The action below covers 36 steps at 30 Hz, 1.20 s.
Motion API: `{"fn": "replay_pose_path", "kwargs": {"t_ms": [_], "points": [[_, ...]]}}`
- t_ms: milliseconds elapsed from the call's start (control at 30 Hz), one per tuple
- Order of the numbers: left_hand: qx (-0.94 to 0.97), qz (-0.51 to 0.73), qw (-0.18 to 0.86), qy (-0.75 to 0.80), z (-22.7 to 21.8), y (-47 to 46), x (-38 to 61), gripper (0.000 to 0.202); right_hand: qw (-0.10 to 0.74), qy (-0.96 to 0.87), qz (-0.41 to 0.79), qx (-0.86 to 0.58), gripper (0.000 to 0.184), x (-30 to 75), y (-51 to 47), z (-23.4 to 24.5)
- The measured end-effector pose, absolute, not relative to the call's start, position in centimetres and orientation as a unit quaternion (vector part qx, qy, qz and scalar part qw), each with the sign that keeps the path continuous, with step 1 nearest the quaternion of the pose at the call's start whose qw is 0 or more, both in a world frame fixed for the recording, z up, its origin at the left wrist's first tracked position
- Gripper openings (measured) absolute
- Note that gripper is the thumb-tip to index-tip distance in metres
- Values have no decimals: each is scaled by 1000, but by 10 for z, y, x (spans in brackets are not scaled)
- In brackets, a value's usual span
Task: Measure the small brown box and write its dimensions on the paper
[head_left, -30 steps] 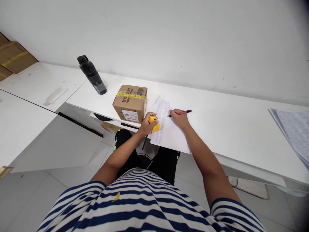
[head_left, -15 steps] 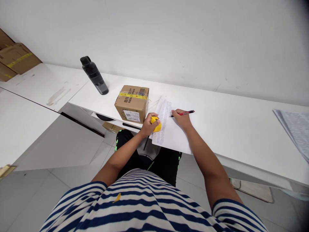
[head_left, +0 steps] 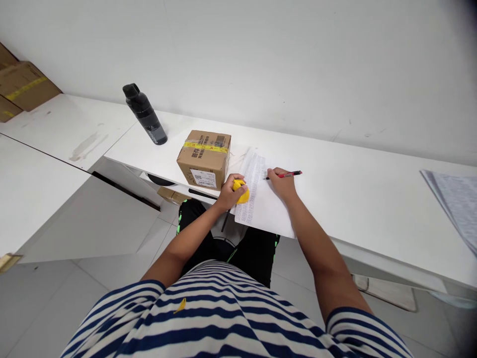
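My right hand (head_left: 280,183) is closed around a red and black pen (head_left: 288,174), its tip close to the paper. A white sheet of paper (head_left: 274,214) lies in front of me, with rows of small writing along its left part. My left hand (head_left: 230,193) rests at the sheet's left edge, fingers curled round a small bright yellow object (head_left: 243,193) whose kind I cannot make out. Just behind the left hand stands a taped cardboard box (head_left: 203,159) with a printed label on its front.
A black bottle (head_left: 145,114) stands on the white table (head_left: 372,199) left of the box. Written sheets (head_left: 454,204) lie at the far right. More cardboard boxes (head_left: 28,84) are stacked at the far left. A white wall (head_left: 261,59) runs behind the table.
My right hand and the pen have shifted slightly to the right over the sheet. The left hand keeps its place with the yellow object.
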<state>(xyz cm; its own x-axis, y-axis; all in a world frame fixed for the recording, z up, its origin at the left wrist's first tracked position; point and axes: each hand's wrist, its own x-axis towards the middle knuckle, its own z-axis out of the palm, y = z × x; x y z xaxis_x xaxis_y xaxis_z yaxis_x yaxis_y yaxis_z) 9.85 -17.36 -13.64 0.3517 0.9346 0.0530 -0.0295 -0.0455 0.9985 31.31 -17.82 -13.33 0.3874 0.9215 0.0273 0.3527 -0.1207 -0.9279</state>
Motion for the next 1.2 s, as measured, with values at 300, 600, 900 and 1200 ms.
{"fn": "replay_pose_path", "kwargs": {"t_ms": [300,600,900,1200], "points": [[572,431,592,369,-137,-175,99,42,470,-464,303,-687,32,313,-179,-132],[576,430,592,366,-139,-175,98,42,467,-464,302,-690,31,313,-179,-131],[576,424,592,371,-140,-174,99,49,499,-449,286,-684,33,312,-178,-135],[605,451,548,362,-146,-175,100,45,502,-456,280,-679,32,317,-175,-140]]}}
